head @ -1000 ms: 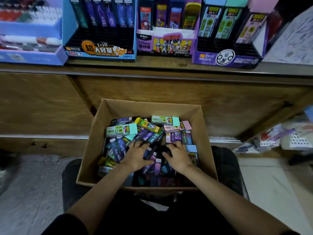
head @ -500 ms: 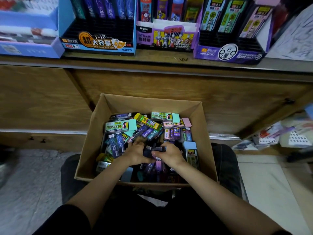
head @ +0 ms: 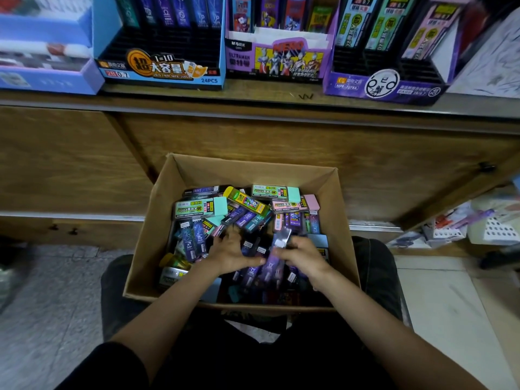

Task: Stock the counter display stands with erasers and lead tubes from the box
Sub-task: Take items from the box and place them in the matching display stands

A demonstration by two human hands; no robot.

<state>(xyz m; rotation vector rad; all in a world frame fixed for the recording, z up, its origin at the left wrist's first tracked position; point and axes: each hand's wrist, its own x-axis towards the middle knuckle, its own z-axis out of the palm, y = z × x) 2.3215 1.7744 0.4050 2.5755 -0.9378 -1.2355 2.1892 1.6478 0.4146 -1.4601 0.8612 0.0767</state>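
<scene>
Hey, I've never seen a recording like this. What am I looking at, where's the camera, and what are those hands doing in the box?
There is no machine here, just a person's two bare hands. The picture comes from a wide-angle camera worn on the person's head. It looks forward and down, which is why both arms reach in from the bottom edge.

A cardboard box sits on the person's lap, full of small colourful packs of erasers and lead tubes. The right hand pinches one purple tube, tilted up out of the heap. The left hand is spread open beside it and seems to hold nothing.

Above, on the wooden counter, are the display stands to be filled: a blue stand, a middle stand and a purple stand.
</scene>
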